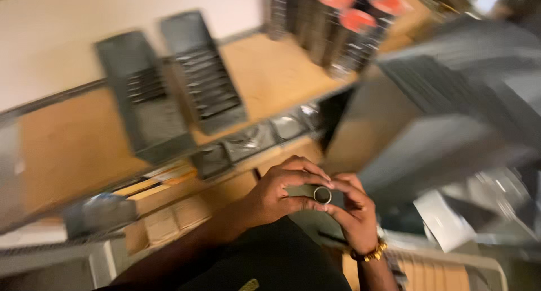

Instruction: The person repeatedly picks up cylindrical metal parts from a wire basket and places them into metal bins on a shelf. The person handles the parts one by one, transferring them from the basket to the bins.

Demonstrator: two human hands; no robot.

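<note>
Metal tube [313, 193] lies level, open end rightward.

Single head view, tilted, looking down close over hands [315, 203] toward workbench [270, 76] (motion-blurred).

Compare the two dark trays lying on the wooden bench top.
The left tray lies nearer the bench's front edge; the right tray sits farther back, toward the wall. The right tray's row of slats runs along most of its length; the left tray's slats fill only its upper half. Both are dark grey, oblong, flat on the bench and angled alike, though blurred.
</note>
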